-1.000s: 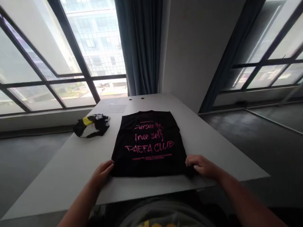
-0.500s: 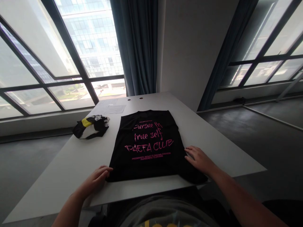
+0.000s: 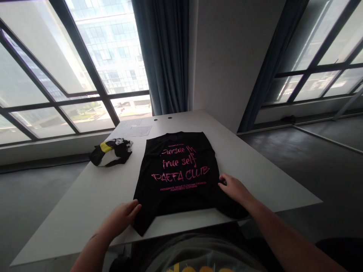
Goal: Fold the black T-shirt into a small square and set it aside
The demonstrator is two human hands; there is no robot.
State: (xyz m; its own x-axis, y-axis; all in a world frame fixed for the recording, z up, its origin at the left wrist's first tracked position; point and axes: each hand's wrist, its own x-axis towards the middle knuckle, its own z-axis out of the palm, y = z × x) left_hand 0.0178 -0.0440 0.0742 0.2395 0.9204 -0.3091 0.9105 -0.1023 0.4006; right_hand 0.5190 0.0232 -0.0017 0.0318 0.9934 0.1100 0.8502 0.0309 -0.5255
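Note:
A black T-shirt [image 3: 177,170] with pink lettering lies flat on the white table [image 3: 249,170], its near corners drooping over the table's front edge. My left hand [image 3: 121,217] rests at the shirt's near left corner, fingers together on the cloth. My right hand [image 3: 232,187] lies on the shirt's right edge, fingers pressing the fabric. Neither hand lifts the shirt off the table.
A crumpled black, white and yellow garment [image 3: 112,151] sits at the table's left edge. Sheets of paper [image 3: 136,130] lie near the far end. Windows, a blue curtain [image 3: 167,56] and a white pillar stand beyond the table.
The shirt's near left corner has slid down over the table's front edge with my left hand. My right hand moved from the near right corner up along the shirt's right edge.

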